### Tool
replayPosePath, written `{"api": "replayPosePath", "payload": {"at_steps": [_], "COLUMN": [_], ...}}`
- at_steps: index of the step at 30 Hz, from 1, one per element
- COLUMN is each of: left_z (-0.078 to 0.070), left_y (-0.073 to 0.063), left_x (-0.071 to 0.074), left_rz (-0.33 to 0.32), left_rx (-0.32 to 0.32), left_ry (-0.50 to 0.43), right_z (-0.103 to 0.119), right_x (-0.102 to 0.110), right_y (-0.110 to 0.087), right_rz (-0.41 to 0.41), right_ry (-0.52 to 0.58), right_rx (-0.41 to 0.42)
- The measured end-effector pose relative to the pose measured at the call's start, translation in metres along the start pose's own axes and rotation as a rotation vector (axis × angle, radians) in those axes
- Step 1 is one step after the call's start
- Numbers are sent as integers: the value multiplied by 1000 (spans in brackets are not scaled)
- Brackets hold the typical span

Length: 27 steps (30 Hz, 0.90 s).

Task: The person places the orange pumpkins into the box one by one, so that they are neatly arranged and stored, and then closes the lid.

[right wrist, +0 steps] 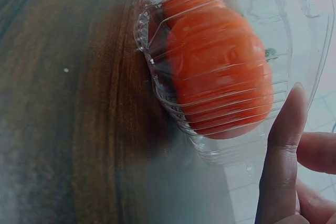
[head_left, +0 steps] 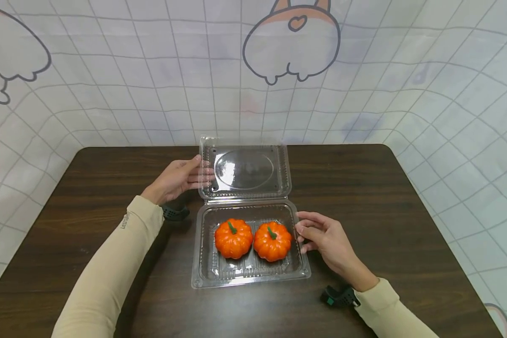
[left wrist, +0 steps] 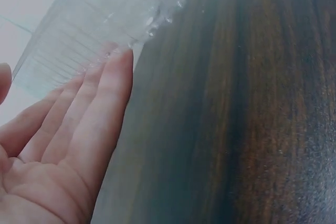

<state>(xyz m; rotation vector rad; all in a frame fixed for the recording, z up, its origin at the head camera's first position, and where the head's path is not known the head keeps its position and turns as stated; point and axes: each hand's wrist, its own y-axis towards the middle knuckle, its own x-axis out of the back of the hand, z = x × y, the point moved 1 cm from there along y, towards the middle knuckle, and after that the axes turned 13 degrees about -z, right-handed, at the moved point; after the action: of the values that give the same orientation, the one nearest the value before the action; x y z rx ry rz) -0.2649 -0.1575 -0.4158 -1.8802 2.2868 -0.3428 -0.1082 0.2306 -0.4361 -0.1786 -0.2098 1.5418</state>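
Note:
A clear plastic clamshell container (head_left: 197, 263) lies on the table, its lid (head_left: 253, 188) raised and tilted back at the hinge. Inside the base sit two small orange pumpkins with green stems, a left pumpkin (head_left: 233, 239) and a right pumpkin (head_left: 272, 241). My left hand (head_left: 175, 178) is at the lid's left edge; its straight fingers (left wrist: 113, 82) touch the lid from behind, thumb apart from them. On the other side, my right hand (head_left: 325, 239) rests its fingertips against the base's right wall, fingers (right wrist: 281, 161) fairly straight beside the pumpkins.
Dark wood-grain table (head_left: 384, 197) surrounds the container. A white tiled-pattern backdrop (head_left: 152, 94) with cartoon drawings rises behind and at both sides. Black bands are worn on both wrists, a left band (head_left: 175, 213) and a right band (head_left: 340, 296).

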Motion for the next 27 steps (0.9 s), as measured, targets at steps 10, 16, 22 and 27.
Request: {"api": "replayPosePath", "payload": {"at_steps": [10, 16, 22, 27], "left_z": [-15, -21, -25, -30], "left_y": [-2, -3, -3, -5], "left_x": [-3, -4, -4, -4], "left_rz": [-10, -31, -57, -76], "left_rx": [-46, -78, -84, -76], "left_ry": [1, -11, -29, -23], "right_z": [1, 2, 2, 2], "right_x": [0, -1, -2, -3], "right_y": [10, 16, 22, 27], "right_rz": [-5, -9, -10, -9], "right_ry": [2, -3, -15, -14], "right_rx": [8, 25, 27, 25]}}
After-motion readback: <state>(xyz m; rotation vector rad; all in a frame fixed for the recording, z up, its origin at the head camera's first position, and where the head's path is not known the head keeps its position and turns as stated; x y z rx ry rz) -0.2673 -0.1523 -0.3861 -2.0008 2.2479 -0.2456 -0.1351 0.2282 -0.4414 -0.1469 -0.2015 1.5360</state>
